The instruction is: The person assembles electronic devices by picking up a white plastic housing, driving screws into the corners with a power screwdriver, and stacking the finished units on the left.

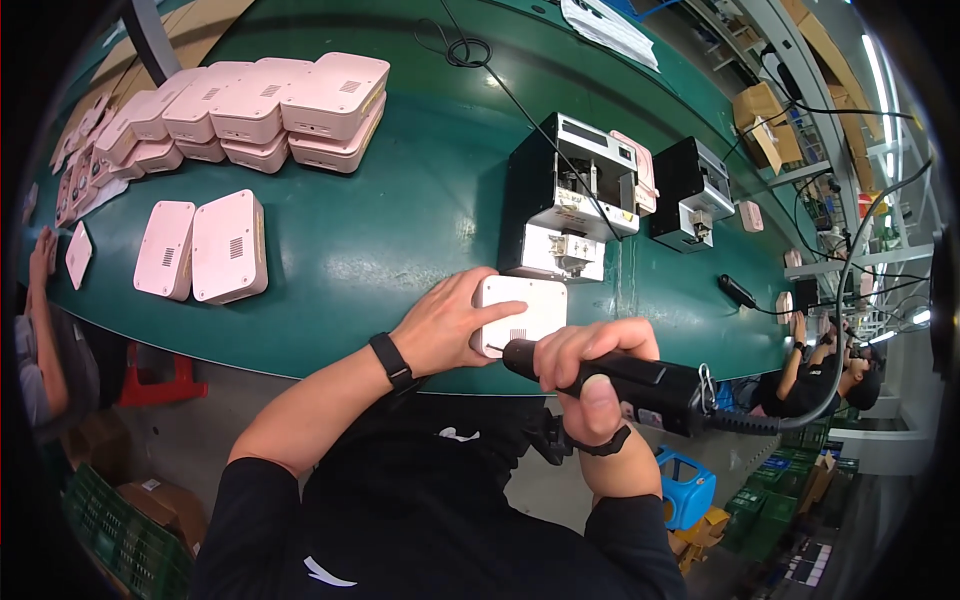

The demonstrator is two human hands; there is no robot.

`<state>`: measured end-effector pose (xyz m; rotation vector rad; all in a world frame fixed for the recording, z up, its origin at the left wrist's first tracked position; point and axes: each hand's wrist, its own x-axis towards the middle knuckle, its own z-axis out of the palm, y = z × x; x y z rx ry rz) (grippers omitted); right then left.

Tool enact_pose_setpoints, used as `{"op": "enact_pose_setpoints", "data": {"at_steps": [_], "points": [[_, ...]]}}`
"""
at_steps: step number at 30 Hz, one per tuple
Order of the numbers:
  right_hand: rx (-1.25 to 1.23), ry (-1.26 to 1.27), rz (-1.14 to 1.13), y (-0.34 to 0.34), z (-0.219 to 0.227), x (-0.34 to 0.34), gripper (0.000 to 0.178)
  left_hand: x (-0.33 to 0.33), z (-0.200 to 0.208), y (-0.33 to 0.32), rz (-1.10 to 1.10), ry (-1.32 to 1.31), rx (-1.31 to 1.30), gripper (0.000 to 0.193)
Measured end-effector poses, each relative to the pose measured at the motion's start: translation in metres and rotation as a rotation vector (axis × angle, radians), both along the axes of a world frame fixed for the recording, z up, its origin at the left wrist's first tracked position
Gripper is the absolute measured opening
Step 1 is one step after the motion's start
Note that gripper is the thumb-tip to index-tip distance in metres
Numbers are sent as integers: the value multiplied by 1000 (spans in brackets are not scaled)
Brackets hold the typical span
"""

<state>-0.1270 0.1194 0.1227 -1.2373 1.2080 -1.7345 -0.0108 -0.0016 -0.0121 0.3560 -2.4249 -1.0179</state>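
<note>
Fingers of the left hand [445, 325] clasp the left side of a pale vented housing [543, 308], one lying across its top; the right hand [600, 365] wraps its fingers around a black electric screwdriver [655, 390], tip at the near-left corner. The housing lies on the green desk [390, 250] before a screw feeder [578, 175].

Pale pink box [543, 313], vents up, black screwdriver [662, 387] at corner

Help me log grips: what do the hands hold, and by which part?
The right hand grips a black cylindrical corded power screwdriver around its front half. The left hand holds a pale pink rounded-square box by its left side and top.
</note>
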Motion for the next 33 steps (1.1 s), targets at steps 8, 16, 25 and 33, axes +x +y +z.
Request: {"op": "enact_pose_setpoints", "data": {"at_steps": [8, 16, 25, 33], "points": [[52, 22, 63, -3, -8, -1, 34, -2, -4, 0, 36, 81, -25, 66], [-8, 134, 52, -7, -20, 3, 31, -1, -2, -3, 39, 73, -56, 69], [-313, -312, -200, 23, 27, -30, 21, 77, 19, -12, -46, -217, 1151, 63], [-128, -275, -588, 58, -16, -49, 13, 51, -2, -104, 18, 137, 1875, 90]]}}
